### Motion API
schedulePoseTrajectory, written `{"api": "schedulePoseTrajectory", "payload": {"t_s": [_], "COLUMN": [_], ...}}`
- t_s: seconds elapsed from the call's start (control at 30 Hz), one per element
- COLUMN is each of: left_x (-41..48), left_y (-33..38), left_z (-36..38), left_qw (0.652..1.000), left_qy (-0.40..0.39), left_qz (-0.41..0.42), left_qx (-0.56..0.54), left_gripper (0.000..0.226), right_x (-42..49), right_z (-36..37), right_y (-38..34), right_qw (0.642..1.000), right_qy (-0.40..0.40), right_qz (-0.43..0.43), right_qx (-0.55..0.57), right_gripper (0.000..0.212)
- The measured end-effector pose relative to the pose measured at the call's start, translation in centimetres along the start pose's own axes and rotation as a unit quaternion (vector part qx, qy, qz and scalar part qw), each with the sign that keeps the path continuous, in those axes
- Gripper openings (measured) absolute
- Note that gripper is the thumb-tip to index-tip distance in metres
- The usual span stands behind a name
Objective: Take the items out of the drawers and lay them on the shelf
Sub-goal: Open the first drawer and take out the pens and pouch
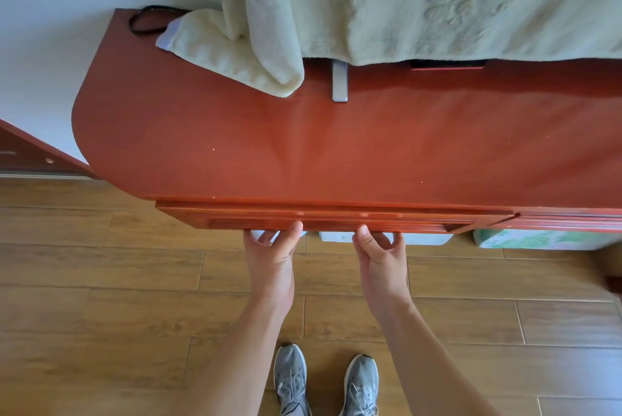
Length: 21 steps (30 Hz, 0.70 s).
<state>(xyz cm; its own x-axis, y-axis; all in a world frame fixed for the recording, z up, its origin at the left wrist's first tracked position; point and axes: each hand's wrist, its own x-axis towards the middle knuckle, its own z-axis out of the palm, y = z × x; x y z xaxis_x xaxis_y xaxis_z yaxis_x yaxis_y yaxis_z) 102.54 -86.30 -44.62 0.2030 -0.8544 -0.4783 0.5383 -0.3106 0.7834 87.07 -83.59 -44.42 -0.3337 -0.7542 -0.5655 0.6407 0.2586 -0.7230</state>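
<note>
A red-brown wooden shelf top [303, 146] fills the middle of the view. Under its front edge sits a drawer front [336, 222] with a long grooved handle, only slightly out from the cabinet. My left hand [272, 261] grips the drawer's lower edge, thumb on the front and fingers curled underneath. My right hand [382, 261] grips the same edge a little to the right in the same way. The drawer's inside is hidden.
A pale green towel [370, 2] hangs over the back of the shelf, with a grey metal foot [339, 82] and a black cable [148, 20] beside it. White and patterned packages [538, 239] sit under the cabinet. Wooden floor and my grey shoes [323, 382] are below.
</note>
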Motion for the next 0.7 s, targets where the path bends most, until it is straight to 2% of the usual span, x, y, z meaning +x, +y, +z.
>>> {"api": "schedulePoseTrajectory", "payload": {"t_s": [0.1,0.23,0.37,0.47,0.6,0.7], "left_x": [-1.0,-2.4,-3.9,-5.4,-7.8,-9.9], "left_y": [-0.3,-0.7,-0.9,-1.3,-1.8,-2.4], "left_z": [-0.7,-1.4,-2.1,-2.8,-4.5,-5.6], "left_qw": [1.0,0.999,0.998,0.999,0.999,0.998], "left_qy": [0.006,0.026,0.031,0.037,0.03,0.038], "left_qz": [-0.003,-0.017,-0.028,-0.023,-0.029,-0.027], "left_qx": [0.002,-0.016,-0.036,-0.011,-0.027,-0.039], "left_gripper": [0.091,0.079,0.088,0.072,0.08,0.086], "right_x": [-1.0,-2.5,-3.9,-5.1,-7.3,-9.4], "right_z": [-0.4,-0.9,-1.6,-2.4,-4.1,-5.5], "right_y": [0.6,0.7,0.5,1.0,2.2,2.9], "right_qw": [1.0,0.999,0.995,0.994,0.995,0.995], "right_qy": [0.016,0.024,0.024,0.026,0.003,-0.016], "right_qz": [0.002,0.007,0.027,0.048,0.046,0.043], "right_qx": [0.003,0.042,0.097,0.094,0.086,0.088], "right_gripper": [0.046,0.039,0.065,0.051,0.038,0.058]}}
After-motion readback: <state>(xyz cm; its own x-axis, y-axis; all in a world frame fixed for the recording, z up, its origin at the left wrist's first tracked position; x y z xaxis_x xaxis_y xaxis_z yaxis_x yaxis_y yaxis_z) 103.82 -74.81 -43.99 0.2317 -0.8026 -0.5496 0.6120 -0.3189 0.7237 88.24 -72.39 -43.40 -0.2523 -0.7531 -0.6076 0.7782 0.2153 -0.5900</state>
